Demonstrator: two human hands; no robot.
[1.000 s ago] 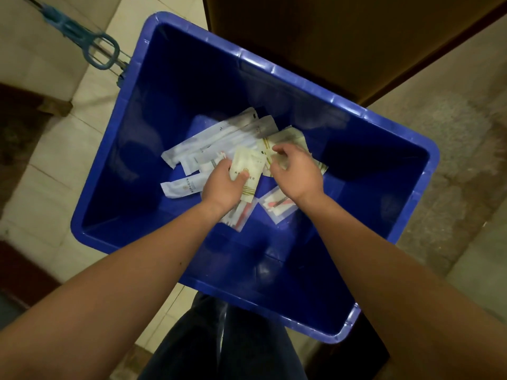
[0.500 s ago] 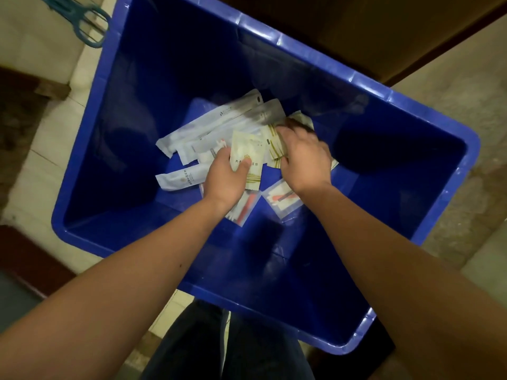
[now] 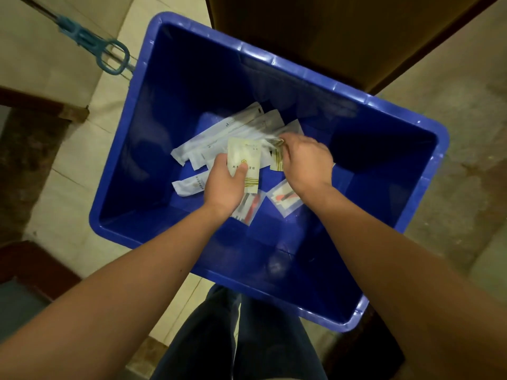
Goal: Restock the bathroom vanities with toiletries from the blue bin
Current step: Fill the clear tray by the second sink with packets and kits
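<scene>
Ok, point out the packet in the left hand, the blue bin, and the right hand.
packet (image 3: pixel 245 157): head view, its printed face.
blue bin (image 3: pixel 274 61): head view, far rim.
right hand (image 3: pixel 307 163): head view, back of hand.

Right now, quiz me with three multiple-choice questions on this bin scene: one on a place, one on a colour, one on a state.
1. Where do the clear packets with red items lie?
A. on the bin floor, near the wrists
B. outside the bin
C. on the rim

2. What colour is the bin?
A. green
B. blue
C. white

3. What is the left hand doing?
A. hanging empty
B. gripping the rim
C. holding a cream sachet

A: the clear packets lie on the floor of the bin.
B: its walls are blue.
C: the left hand pinches the cream sachet.
</scene>
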